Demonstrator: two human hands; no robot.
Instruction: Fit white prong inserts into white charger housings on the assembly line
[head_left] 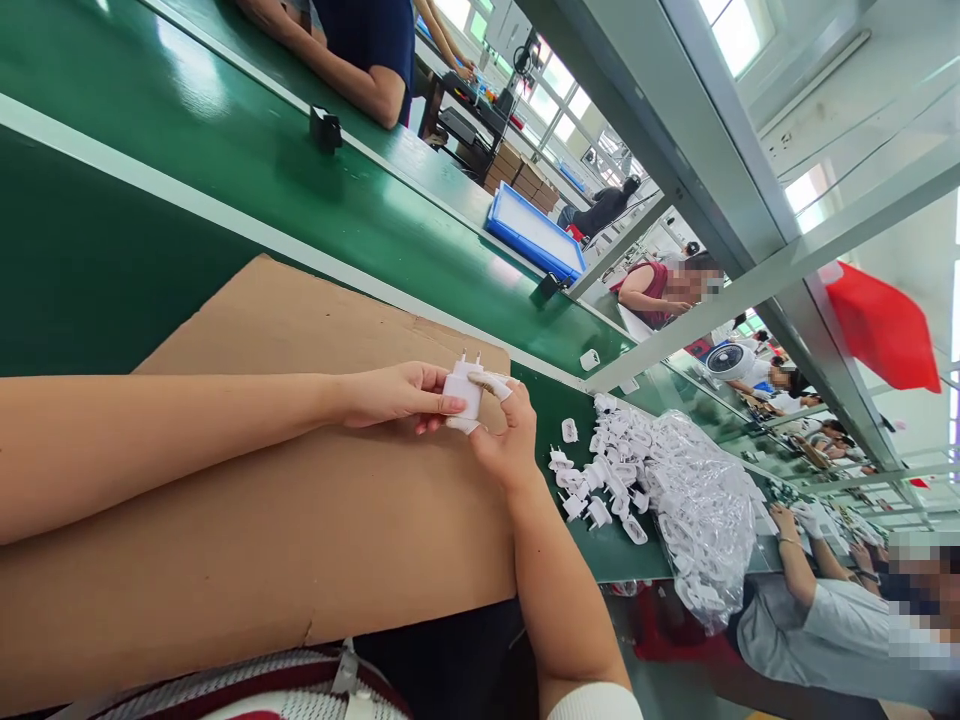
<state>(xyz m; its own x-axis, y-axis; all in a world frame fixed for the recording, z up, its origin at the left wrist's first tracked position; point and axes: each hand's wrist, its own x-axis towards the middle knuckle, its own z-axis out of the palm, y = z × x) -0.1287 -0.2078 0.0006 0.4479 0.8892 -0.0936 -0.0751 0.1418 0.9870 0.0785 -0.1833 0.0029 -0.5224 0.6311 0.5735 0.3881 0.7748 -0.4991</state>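
Note:
A small white charger plug (463, 391) with two metal prongs pointing up is held over a brown cardboard sheet (300, 500). My left hand (394, 395) pinches its left side with fingers closed. My right hand (510, 435) grips it from the right and below, with white tape on the fingertips. A heap of similar white plug parts (600, 480) lies just right of my hands on the green table.
A clear plastic bag (697, 500) of white parts lies past the heap. A green conveyor belt (300, 170) runs beyond the cardboard, carrying a black block (325, 128) and a blue tray (534, 233). Other people work across the belt and at the right.

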